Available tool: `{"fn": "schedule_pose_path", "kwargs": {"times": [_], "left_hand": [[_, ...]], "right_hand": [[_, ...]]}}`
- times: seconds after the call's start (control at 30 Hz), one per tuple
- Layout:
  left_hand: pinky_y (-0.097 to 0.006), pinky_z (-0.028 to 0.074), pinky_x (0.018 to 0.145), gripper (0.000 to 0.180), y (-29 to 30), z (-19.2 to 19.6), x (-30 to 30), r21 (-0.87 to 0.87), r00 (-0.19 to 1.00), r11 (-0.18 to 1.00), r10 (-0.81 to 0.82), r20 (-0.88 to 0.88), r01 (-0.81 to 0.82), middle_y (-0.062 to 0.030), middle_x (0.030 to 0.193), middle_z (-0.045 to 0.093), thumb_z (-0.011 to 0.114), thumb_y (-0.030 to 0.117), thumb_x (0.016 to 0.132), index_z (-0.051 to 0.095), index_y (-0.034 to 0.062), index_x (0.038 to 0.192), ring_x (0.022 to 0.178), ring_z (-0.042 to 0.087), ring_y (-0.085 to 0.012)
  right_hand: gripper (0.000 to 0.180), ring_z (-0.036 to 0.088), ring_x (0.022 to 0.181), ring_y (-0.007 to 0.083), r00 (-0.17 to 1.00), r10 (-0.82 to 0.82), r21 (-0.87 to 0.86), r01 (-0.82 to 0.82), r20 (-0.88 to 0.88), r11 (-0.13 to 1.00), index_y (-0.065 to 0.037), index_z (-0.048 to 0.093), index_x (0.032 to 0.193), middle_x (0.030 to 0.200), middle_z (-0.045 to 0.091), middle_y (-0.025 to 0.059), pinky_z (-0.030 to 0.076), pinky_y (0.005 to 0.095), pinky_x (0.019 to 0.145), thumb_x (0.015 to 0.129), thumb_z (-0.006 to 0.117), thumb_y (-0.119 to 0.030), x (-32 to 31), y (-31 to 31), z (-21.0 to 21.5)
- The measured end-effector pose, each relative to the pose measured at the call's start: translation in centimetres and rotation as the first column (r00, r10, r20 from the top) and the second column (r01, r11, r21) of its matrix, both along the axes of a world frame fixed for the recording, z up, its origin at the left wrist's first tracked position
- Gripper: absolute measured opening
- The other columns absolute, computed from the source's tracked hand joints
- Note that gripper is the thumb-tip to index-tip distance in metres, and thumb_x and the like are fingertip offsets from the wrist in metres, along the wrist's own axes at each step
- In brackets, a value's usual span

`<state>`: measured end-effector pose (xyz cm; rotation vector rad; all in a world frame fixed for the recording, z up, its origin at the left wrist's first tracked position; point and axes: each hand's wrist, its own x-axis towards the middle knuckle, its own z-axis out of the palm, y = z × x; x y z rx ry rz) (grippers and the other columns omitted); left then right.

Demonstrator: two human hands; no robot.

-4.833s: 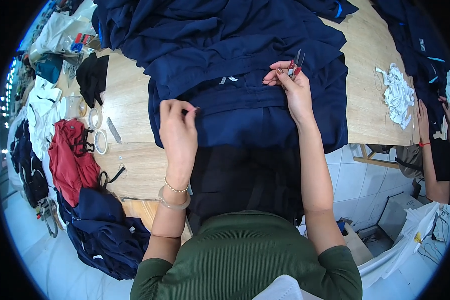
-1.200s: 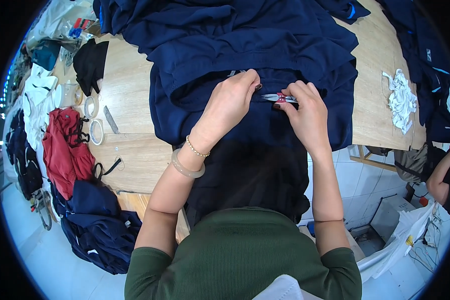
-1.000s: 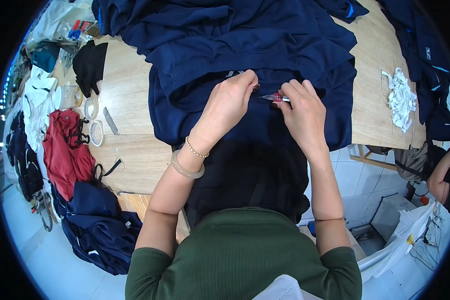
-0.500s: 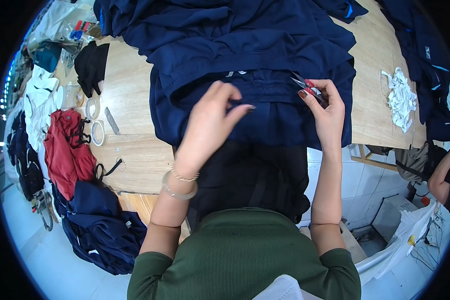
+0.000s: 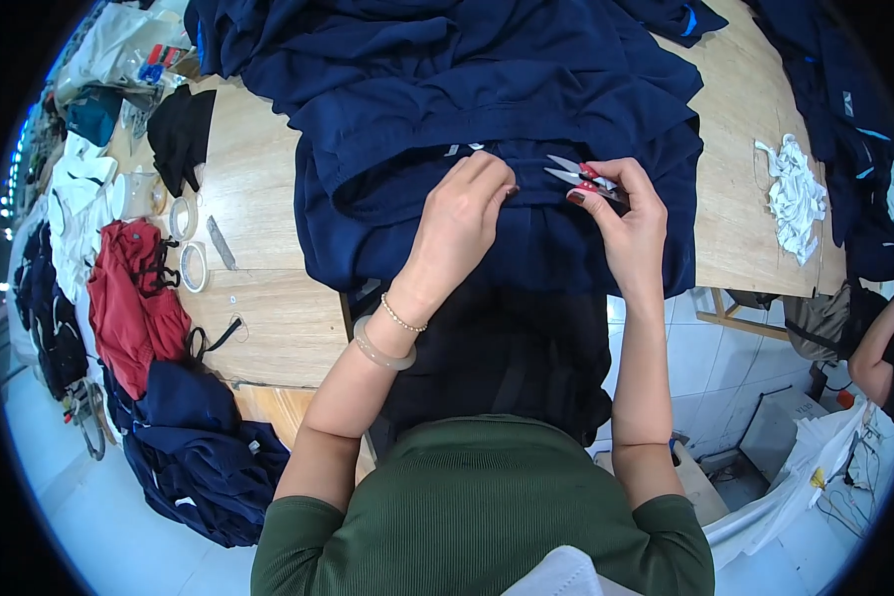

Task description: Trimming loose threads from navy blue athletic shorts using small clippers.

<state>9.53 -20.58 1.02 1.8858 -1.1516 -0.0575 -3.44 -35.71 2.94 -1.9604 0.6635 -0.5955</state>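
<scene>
A navy garment (image 5: 387, 233) with a gathered elastic waistband lies at the near edge of the table, its waist opening spread in front of me. Over that opening my left hand (image 5: 464, 204) is closed, thumb and fingers pinched together at the waistband; whatever is between the fingertips is too small to make out. My right hand (image 5: 626, 214) grips a small pair of thread snips (image 5: 588, 181) by red-toned handles. The two blades stand apart and point left toward my left fingertips, just above the waistband. A pale label (image 5: 464, 149) shows inside the waist.
More navy garments (image 5: 487, 50) pile up at the far side. Tape rolls (image 5: 194, 266), a grey strip (image 5: 221, 241) and red clothing (image 5: 134, 298) lie left. Crumpled white cloth (image 5: 795, 199) sits right. Another person's arm (image 5: 876, 348) shows at the right edge.
My left hand has moved right and its fingers have come together at the waistband. My right hand has shifted slightly left with the snips, and their blades now look wider apart.
</scene>
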Motion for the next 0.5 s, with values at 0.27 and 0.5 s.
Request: {"fn": "schedule_pose_path", "kwargs": {"times": [0.27, 0.5], "left_hand": [[-0.027, 0.054, 0.068, 0.003, -0.03, -0.71, 0.94, 0.094, 0.984, 0.996, 0.018, -0.177, -0.001, -0.0136, 0.084, 0.066, 0.053, -0.003, 0.096, 0.055, -0.0029, 0.094, 0.073, 0.068, -0.0207], [-0.028, 0.055, 0.068, 0.005, -0.22, -0.49, 1.06, 0.119, 0.979, 0.993, 0.050, -0.195, -0.027, -0.0139, 0.081, 0.067, 0.054, -0.001, 0.096, 0.056, -0.0032, 0.093, 0.073, 0.068, -0.0210]], "right_hand": [[0.022, 0.050, 0.076, 0.0238, 0.989, 0.074, -0.274, -0.106, -0.125, 0.956, -0.001, 0.063, 0.087, 0.082, 0.060, 0.0052, 0.043, 0.0342, 0.068, 0.075, 0.078, -0.009, 0.15, 0.44, 0.04], [0.020, 0.050, 0.076, 0.0236, 0.984, 0.086, -0.390, -0.140, -0.154, 0.910, -0.003, 0.064, 0.085, 0.080, 0.059, 0.0044, 0.044, 0.0344, 0.068, 0.073, 0.078, -0.010, 0.61, 0.89, -0.42]]}}
